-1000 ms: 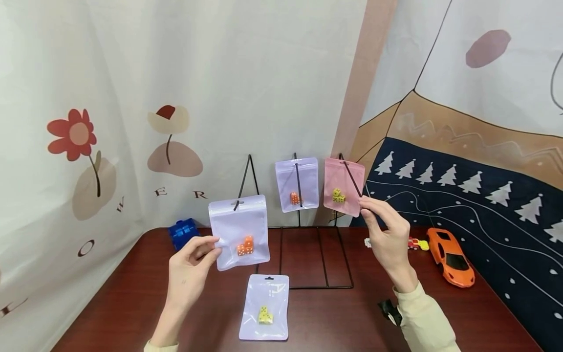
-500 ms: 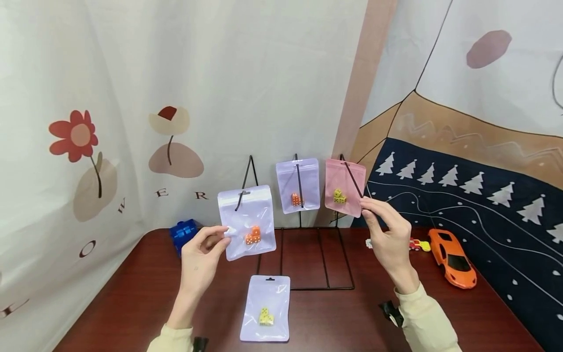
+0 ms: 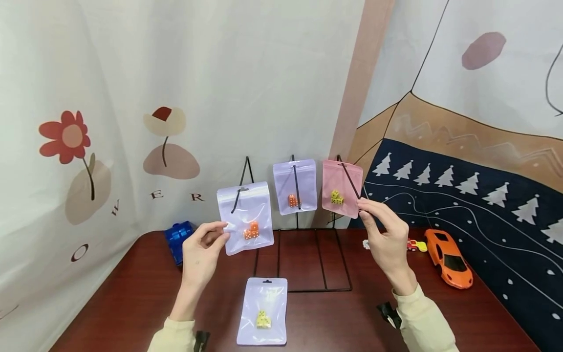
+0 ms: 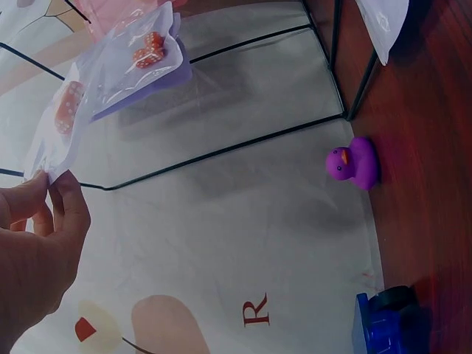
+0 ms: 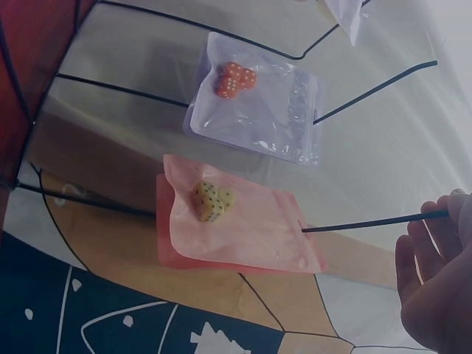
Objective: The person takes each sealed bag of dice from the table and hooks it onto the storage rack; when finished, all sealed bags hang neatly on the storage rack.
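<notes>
My left hand pinches the left edge of a pale purple zip bag with orange dice in it. The rack's left hook passes through the bag's hang hole. At the right, my right hand pinches the tip of the rack's right hook, where pink zip bags with yellow dice hang. Between the hands, more purple bags with orange dice hang on the middle hook. Another purple bag, holding yellow dice, lies flat on the table in front of the rack.
The black wire rack's base rests on the dark red table. A blue toy stands at the back left, near a purple rubber duck. An orange toy car and small toys sit at the right. Printed curtains hang behind.
My left hand has carried the purple bag with orange dice upward and slightly right, farther along the left hook. The right hand keeps its grip on the right hook's tip.
</notes>
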Motion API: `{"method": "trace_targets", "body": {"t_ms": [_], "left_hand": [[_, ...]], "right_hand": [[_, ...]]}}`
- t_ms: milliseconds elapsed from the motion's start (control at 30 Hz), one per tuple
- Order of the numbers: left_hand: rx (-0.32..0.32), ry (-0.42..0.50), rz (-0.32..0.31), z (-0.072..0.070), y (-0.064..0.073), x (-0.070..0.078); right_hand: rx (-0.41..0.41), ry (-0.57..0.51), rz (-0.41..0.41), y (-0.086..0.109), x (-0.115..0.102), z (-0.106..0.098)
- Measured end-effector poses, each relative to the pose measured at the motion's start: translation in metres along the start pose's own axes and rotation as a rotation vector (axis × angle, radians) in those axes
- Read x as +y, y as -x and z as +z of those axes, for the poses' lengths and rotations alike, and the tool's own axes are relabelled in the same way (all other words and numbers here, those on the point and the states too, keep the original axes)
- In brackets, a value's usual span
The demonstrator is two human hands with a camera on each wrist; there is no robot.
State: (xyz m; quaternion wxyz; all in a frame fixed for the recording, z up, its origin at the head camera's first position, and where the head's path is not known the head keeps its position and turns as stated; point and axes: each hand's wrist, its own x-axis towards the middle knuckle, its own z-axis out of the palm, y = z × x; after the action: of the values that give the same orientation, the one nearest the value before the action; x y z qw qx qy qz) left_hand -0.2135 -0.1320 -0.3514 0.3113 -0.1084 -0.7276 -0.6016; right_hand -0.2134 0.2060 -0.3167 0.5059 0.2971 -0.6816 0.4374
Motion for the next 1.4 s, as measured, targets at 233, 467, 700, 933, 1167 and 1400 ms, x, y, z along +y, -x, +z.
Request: {"method": "trace_targets", "body": {"t_ms": [233, 467, 700, 933, 1167, 1400], "left_hand": [[0.010, -0.029, 0.000, 0.007, -0.006, 0.010], [0.023, -0.027, -0.034, 0.013, -0.015, 0.009], [0.026, -0.026, -0.032, 0.018, -0.026, 0.005], [0.036, -0.001, -0.036, 0.020, -0.032, -0.006], [0.044, 0.054, -0.029, 0.026, -0.044, -0.029], [0.081, 0.063, -0.006, 0.030, -0.056, -0.054]], "right_hand": [[-0.001, 0.016, 0.000, 0.001, 0.001, 0.000], [0.000, 0.017, -0.017, 0.000, 0.002, 0.000], [0.012, 0.004, -0.041, -0.002, 0.004, 0.000], [-0.001, 0.006, -0.042, 0.003, 0.004, 0.002], [-0.001, 0.011, -0.040, 0.003, 0.005, 0.003], [0.005, 0.003, -0.049, 0.002, 0.004, 0.004]]}}
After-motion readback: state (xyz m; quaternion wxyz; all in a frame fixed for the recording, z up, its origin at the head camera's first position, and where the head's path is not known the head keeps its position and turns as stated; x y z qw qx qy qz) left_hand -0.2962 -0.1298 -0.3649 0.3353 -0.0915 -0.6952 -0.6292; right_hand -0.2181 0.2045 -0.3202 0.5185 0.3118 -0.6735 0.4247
